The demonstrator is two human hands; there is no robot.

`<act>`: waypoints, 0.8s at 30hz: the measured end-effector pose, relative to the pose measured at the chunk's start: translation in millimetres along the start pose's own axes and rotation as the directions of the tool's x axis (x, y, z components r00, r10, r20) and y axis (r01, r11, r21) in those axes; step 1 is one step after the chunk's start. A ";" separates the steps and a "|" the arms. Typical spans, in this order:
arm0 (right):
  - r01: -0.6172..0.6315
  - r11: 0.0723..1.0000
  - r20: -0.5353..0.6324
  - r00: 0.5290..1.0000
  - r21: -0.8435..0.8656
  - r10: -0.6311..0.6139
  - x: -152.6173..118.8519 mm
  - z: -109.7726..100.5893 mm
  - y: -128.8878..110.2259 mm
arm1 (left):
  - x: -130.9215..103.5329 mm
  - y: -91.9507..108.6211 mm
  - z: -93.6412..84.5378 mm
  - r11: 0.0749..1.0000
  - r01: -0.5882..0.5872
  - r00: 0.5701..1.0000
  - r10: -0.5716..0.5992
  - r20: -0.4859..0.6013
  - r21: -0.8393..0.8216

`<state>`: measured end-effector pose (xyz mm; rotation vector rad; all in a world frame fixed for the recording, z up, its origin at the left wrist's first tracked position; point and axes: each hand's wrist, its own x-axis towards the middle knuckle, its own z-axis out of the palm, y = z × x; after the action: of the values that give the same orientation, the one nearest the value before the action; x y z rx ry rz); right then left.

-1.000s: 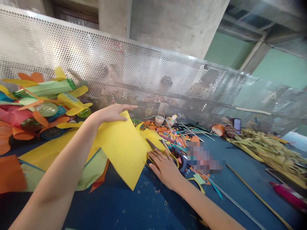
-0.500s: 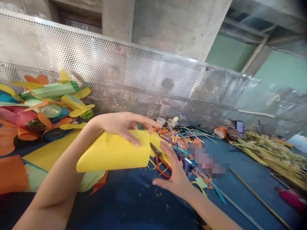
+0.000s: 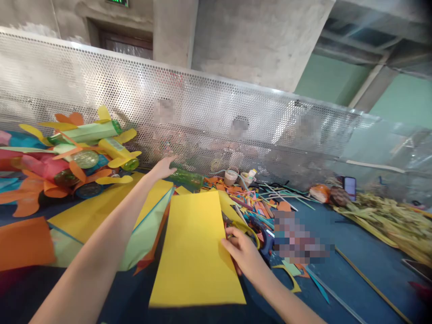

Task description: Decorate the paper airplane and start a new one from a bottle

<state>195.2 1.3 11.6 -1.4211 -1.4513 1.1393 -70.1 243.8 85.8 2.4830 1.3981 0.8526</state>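
Observation:
A flat yellow sheet of paper [image 3: 199, 252] lies in front of me on the dark blue table. My right hand [image 3: 245, 249] grips its right edge between thumb and bent fingers. Farther off, my left hand [image 3: 164, 168] stretches out with nothing in it, its fingers at the near end of a green plastic bottle [image 3: 187, 178]. Whether it touches the bottle I cannot tell. Scissors with yellow handles [image 3: 251, 231] lie beside the sheet, partly hidden by my right hand and paper.
Bottles with paper petals [image 3: 84, 132] are piled at the left. Yellow, green and orange paper [image 3: 27, 243] lies below them. Paper scraps [image 3: 249, 198], two cups [image 3: 231, 177] and thin sticks spread behind the sheet. Dry husks [image 3: 388, 216] and a phone [image 3: 350, 188] are right, before a perforated metal barrier [image 3: 202, 112].
The curled yellow paper now lies flat. My left hand has left it and moved away toward the green bottle, while my right hand has closed on the sheet's edge.

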 end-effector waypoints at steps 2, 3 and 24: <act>0.044 0.998 0.006 0.999 -0.044 -0.044 2.0 -3.3 2.3 | -1.1 -23.8 16.5 0.998 0.030 0.999 -0.028 -0.028 0.060; 0.073 0.995 0.010 0.997 -0.071 -0.072 1.8 -4.2 2.6 | -3.2 -31.5 24.2 0.996 0.033 0.999 -0.030 -0.028 0.084; 0.268 0.963 -0.212 0.940 -0.025 -0.267 25.2 -31.1 14.0 | -15.9 17.3 45.0 0.997 -0.071 0.997 0.070 -0.021 -0.010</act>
<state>227.5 28.2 5.7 -1.2545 -1.4345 0.7935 -38.8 227.0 49.4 2.5365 1.3158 0.8991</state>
